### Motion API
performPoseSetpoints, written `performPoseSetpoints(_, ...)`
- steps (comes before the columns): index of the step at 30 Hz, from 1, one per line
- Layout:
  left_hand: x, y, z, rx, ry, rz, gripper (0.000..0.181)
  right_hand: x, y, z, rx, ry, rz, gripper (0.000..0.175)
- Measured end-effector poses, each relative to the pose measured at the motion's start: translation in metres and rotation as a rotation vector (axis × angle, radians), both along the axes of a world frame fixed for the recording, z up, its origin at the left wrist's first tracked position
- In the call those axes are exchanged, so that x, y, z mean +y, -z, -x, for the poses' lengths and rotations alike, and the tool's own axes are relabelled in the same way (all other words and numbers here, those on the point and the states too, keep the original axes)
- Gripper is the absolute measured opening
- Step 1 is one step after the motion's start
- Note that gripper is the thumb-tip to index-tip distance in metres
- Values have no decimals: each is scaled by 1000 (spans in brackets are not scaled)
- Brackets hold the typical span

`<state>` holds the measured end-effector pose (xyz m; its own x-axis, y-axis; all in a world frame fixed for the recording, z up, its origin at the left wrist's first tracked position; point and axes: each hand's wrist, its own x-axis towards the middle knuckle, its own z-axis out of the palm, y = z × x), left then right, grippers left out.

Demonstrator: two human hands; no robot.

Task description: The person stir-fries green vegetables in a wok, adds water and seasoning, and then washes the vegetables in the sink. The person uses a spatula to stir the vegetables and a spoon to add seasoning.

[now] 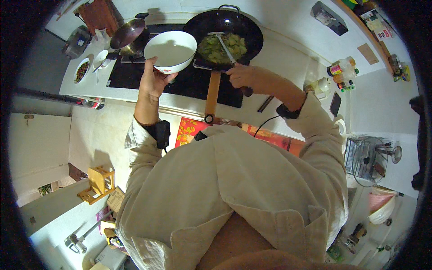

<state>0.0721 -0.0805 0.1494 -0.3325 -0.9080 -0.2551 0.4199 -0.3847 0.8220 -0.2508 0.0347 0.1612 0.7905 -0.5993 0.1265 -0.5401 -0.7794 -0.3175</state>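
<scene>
My left hand (153, 81) holds a white bowl (170, 50) with a dark rim and a red pattern outside; no food shows in it. The bowl is just left of a black wok (254, 37), above the black cooktop (189, 84). In my right hand (241, 77) is the dark handle of a metal spatula (225, 47), whose blade rests among pale green vegetable pieces (216, 50) in the wok. The wok's wooden handle (213, 91) points toward me.
A metal pan (130, 37) stands on the cooktop at the left. Beyond it are a plate of food (81, 71) and a small bowl (100, 59) with a spoon. Bottles (344, 69), a phone (335, 104) and dark chopsticks (265, 104) lie or stand to the right.
</scene>
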Motion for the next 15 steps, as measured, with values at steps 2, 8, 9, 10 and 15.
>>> performPoseSetpoints(2,1,1,-2,-2,-12,-17,61,3,-7,7,-231,-13,74,28)
performPoseSetpoints(8,1,4,-11,-10,-13,-5,63,8,-15,20,-184,256,184,27)
performPoseSetpoints(9,1,5,-14,-30,-12,-2,63,9,-14,19,-276,293,170,26)
performPoseSetpoints(10,1,5,-15,-22,-5,8,63,13,-14,17,-330,312,164,25)
performPoseSetpoints(15,0,10,-23,-79,-45,43,64,32,-13,-4,-562,393,232,23)
